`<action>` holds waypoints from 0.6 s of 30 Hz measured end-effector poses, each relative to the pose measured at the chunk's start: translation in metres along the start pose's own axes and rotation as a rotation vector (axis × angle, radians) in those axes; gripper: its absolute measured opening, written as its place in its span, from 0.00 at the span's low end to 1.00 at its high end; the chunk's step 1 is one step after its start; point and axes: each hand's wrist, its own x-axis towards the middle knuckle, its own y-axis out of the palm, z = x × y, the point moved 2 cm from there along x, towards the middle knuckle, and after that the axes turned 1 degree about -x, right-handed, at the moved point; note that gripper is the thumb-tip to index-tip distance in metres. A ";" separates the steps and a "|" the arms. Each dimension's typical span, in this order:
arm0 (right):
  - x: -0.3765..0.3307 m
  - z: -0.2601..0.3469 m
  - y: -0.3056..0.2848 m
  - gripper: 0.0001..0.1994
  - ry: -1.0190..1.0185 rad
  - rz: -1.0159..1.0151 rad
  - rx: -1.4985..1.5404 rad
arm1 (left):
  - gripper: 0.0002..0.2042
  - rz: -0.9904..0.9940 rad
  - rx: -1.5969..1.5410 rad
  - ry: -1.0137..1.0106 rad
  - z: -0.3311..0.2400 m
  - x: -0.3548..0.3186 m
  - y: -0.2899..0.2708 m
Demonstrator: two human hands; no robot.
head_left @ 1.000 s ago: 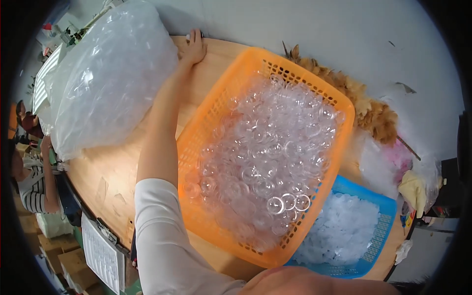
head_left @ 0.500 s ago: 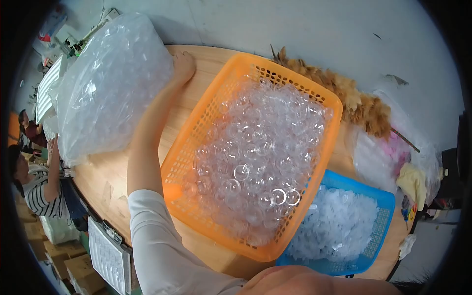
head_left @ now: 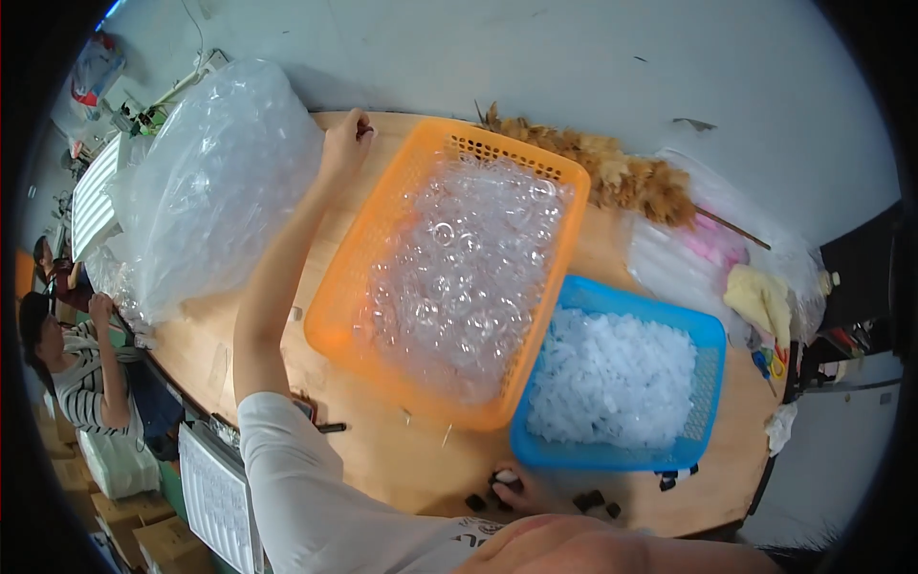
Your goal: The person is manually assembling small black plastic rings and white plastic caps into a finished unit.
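Observation:
My left arm reaches far across the table (head_left: 373, 478), and my left hand (head_left: 346, 145) is closed between a big clear plastic bag (head_left: 225, 182) of clear pieces and an orange basket (head_left: 330, 320). What its curled fingers hold, if anything, is too small to make out. The orange basket is heaped with clear round plastic pieces (head_left: 449, 277). Close to my body, my right hand (head_left: 521, 490) is closed on a small black-and-white piece (head_left: 502, 478). Several small black pieces (head_left: 590, 499) lie beside that hand. A blue basket (head_left: 710, 383) of whitish translucent pieces (head_left: 617, 378) stands at the right.
A brown feather duster (head_left: 622, 167) lies along the wall. Clear plastic wrap and a yellow cloth (head_left: 758, 295) sit at the far right, near yellow-handled scissors (head_left: 779, 362). A black pen-like thing (head_left: 332, 428) lies near my left sleeve. Co-workers sit at the left.
The view has shifted, so the baskets appear further left. My left hand has lifted from beside the bag and curled its fingers. My right hand and the small black pieces have come into sight.

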 end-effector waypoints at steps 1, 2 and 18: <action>-0.002 -0.014 -0.004 0.16 -0.100 0.024 -0.184 | 0.06 -0.084 -0.140 -0.043 -0.032 -0.025 -0.041; -0.004 -0.017 -0.001 0.17 -0.075 0.014 -0.184 | 0.09 -0.134 -0.300 -0.047 -0.075 -0.039 -0.062; -0.056 0.098 -0.044 0.13 -0.219 0.117 0.998 | 0.15 0.014 -0.739 0.209 -0.393 -0.283 -0.192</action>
